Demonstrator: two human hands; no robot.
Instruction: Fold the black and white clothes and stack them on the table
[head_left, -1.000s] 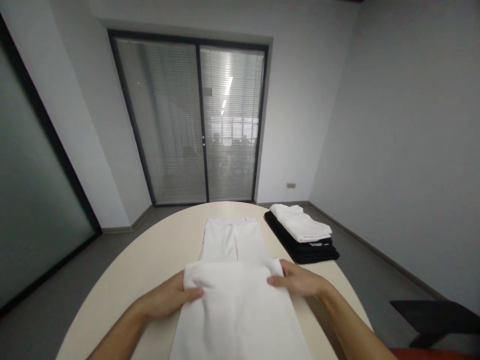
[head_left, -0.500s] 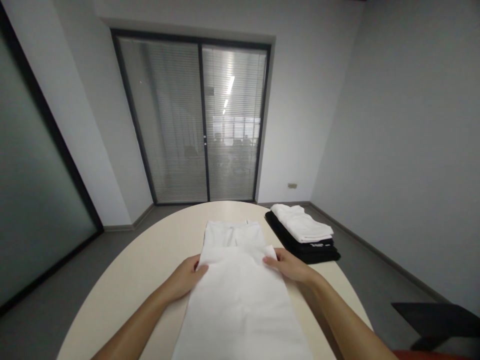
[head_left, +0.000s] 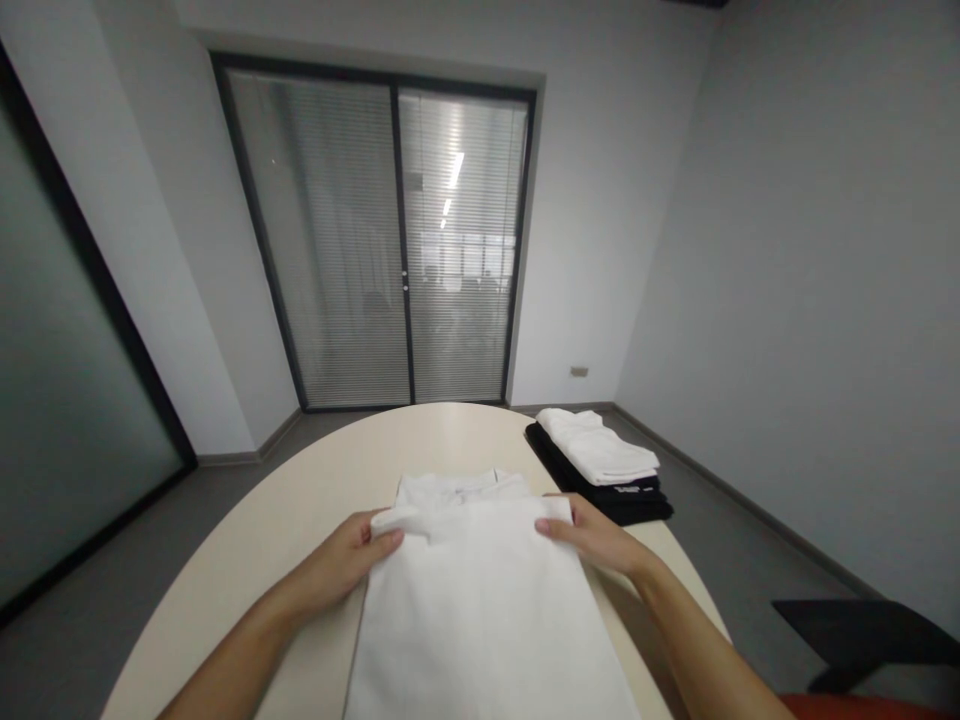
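Observation:
A white garment, apparently a T-shirt (head_left: pixel 480 610), lies lengthwise on the pale round table (head_left: pixel 300 510), partly folded. Its far end, with what looks like a neckline, shows beyond a folded edge that runs between my hands. My left hand (head_left: pixel 345 565) pinches the left corner of that edge, thumb on top and fingers beneath. At the right corner, my right hand (head_left: pixel 596 535) grips the cloth the same way. The edge appears slightly raised off the table, and the near end of the shirt runs out of the bottom of the view.
To the right on the table is a stack of folded clothes, a white one (head_left: pixel 600 450) on top of black ones (head_left: pixel 619 503). A dark chair part (head_left: pixel 870 635) with red below it stands at lower right. Beyond the table is a glass door (head_left: pixel 405 240) with blinds.
My hands have spread a little farther apart with the folded edge. The shirt's far end has come nearer to me. The stack has kept its place.

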